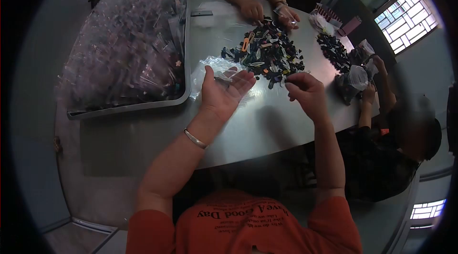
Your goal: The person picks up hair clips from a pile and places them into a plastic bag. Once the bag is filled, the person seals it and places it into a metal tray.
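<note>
My left hand (pixel 222 90) is palm up with its fingers stretched out and the thumb apart. Across its palm and fingers lies a small clear plastic bag (pixel 234 87), with a small dark piece showing near the thumb. My right hand (pixel 307 91) has thumb and forefinger drawn together at the near edge of a heap of small clips (pixel 274 56), mostly black with white and orange ones among them. What sits in that pinch I cannot tell. Beside my left hand, a pile of loose clear bags (pixel 210 70) rests on the metal table (pixel 238 142).
A big grey-rimmed tray (pixel 187 39) heaped with filled clear bags (pixel 129 48) takes up the left side. Across the table, a person's hands (pixel 253 9) work at the heap with a clear bag. Another person at right handles bags (pixel 357 79) near a second dark heap (pixel 334 51).
</note>
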A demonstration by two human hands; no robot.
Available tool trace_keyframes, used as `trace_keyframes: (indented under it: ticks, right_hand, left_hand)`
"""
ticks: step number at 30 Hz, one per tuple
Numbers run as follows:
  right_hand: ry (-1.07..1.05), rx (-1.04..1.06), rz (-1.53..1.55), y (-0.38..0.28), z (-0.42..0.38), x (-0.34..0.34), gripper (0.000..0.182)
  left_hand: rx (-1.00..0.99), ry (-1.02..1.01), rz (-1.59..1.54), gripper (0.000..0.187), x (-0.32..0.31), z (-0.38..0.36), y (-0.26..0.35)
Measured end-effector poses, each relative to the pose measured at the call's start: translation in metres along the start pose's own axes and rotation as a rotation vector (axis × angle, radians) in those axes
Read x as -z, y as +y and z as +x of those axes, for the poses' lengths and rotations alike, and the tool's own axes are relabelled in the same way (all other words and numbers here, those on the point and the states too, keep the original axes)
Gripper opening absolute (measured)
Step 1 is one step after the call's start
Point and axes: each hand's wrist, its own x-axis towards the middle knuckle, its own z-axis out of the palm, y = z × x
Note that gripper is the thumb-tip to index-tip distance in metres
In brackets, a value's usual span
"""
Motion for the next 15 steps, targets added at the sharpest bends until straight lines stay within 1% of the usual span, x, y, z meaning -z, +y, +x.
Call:
trace_keyframes:
  ticks: [1, 2, 4, 5, 6, 8, 9, 10, 11, 12, 13, 15]
  right_hand:
    - [-0.037, 0.03, 0.012, -0.017, -0.006, -0.016, 0.017]
    - [-0.049, 0.105, -0.009, -0.025, -0.01, -0.031, 0.017]
    - [-0.121, 0.355, -0.226, -0.047, -0.01, -0.055, 0.018]
    - [-0.162, 0.422, -0.229, -0.05, -0.005, -0.067, 0.02]
    - [-0.162, 0.425, -0.231, -0.05, -0.002, -0.078, 0.02]
    - [-0.055, 0.58, -0.606, -0.049, 0.002, -0.095, 0.022]
    - [-0.05, 0.54, -0.651, -0.057, 0.0, -0.101, 0.021]
    - [-0.051, 0.542, -0.65, -0.057, -0.001, -0.105, 0.021]
    - [0.029, 0.553, -0.627, -0.058, -0.001, -0.108, 0.02]
    - [0.106, 0.562, -0.603, -0.058, -0.001, -0.11, 0.02]
    - [0.102, 0.563, -0.603, -0.057, -0.002, -0.11, 0.02]
    - [0.122, 0.559, -0.393, -0.055, -0.004, -0.1, 0.018]
  left_hand:
    - [0.004, -0.006, -0.006, 0.072, 0.0, 0.0, -0.001]
    - [0.008, -0.015, -0.011, 0.072, 0.0, 0.0, -0.001]
    - [0.009, -0.033, 0.042, 0.071, 0.001, -0.001, 0.0]
    - [0.011, -0.052, 0.094, 0.07, 0.001, -0.002, 0.0]
    - [0.01, -0.055, 0.093, 0.07, 0.006, 0.001, 0.001]
    - [-0.006, -0.219, 0.159, 0.068, 0.017, 0.008, 0.002]
    - [-0.008, -0.221, 0.157, 0.068, 0.013, 0.005, 0.002]
    - [0.009, -0.167, 0.152, 0.068, 0.009, 0.001, 0.002]
    - [0.026, -0.111, 0.145, 0.068, 0.006, -0.001, 0.003]
    - [0.022, -0.11, 0.142, 0.068, 0.008, 0.001, 0.004]
    - [0.002, -0.116, 0.119, 0.067, 0.01, 0.004, 0.005]
    - [-0.012, -0.12, 0.096, 0.066, 0.009, 0.003, 0.006]
